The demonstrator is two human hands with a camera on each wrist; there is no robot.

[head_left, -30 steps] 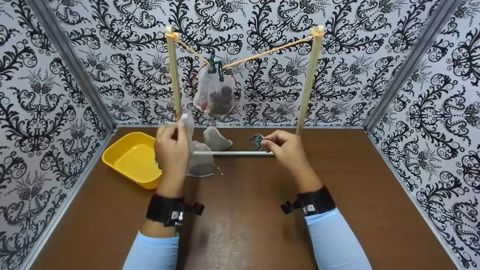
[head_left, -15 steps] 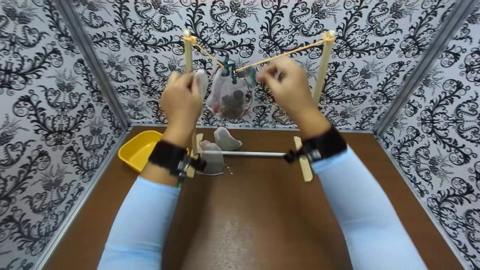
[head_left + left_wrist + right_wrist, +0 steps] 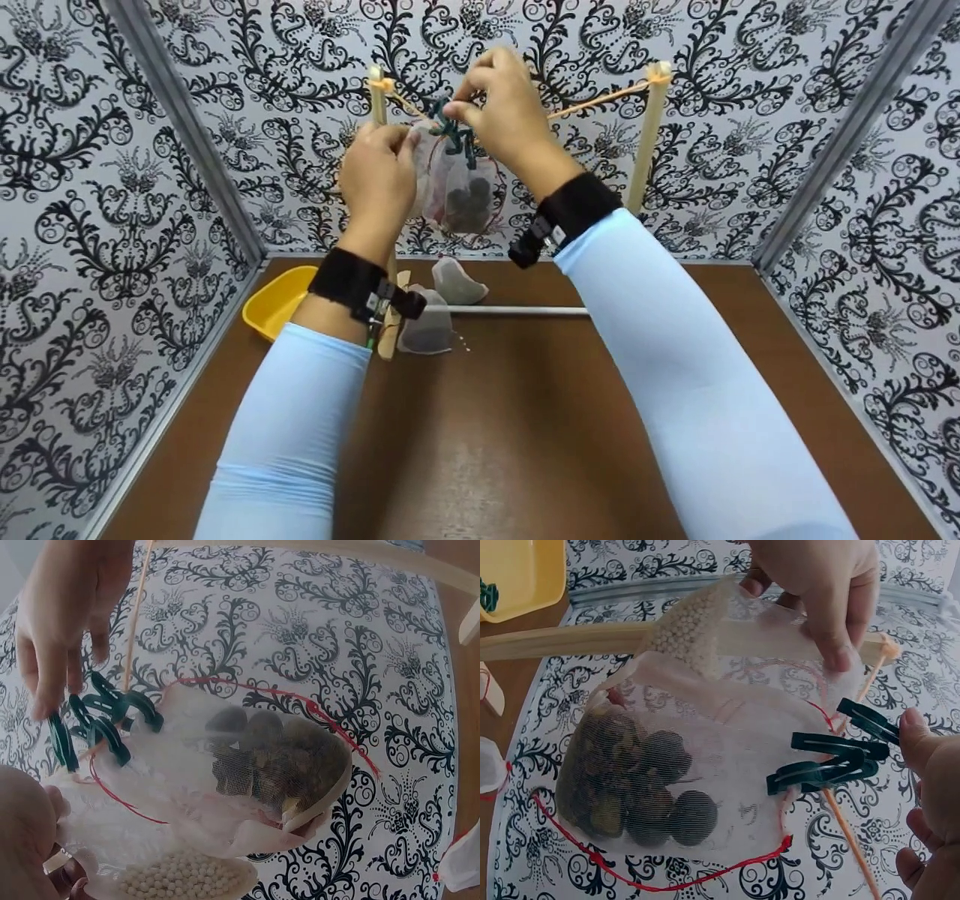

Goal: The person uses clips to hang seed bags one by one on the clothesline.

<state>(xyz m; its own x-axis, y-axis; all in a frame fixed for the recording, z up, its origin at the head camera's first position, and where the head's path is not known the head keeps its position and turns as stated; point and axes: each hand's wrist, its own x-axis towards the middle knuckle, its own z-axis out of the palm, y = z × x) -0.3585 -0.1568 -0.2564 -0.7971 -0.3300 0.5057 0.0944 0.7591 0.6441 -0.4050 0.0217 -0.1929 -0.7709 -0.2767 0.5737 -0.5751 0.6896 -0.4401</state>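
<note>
Both hands are raised at the sagging orange string [image 3: 600,100] between two wooden posts. My left hand [image 3: 377,172] pinches the top of a mesh bag of small white beads [image 3: 690,630], holding it up against the string. With thumb and fingers my right hand [image 3: 506,105] grips a green clothespin [image 3: 868,721], its tip right at that bag's upper edge. Beside it, more green clothespins [image 3: 825,765] hold a mesh bag with dark round pieces [image 3: 637,780] on the string. A red drawstring [image 3: 667,887] dangles from this bag.
Two filled mesh bags, one farther back [image 3: 457,281] and one nearer [image 3: 426,326], lie on the brown table near a white rod [image 3: 525,310]. A yellow basin [image 3: 274,300] stands at the left. The right wooden post [image 3: 646,150] rises before the patterned wall.
Both hands have risen from low over the table to the string. The left brought the bead bag up beside the hanging bags; the right carried its clothespin up and leftward.
</note>
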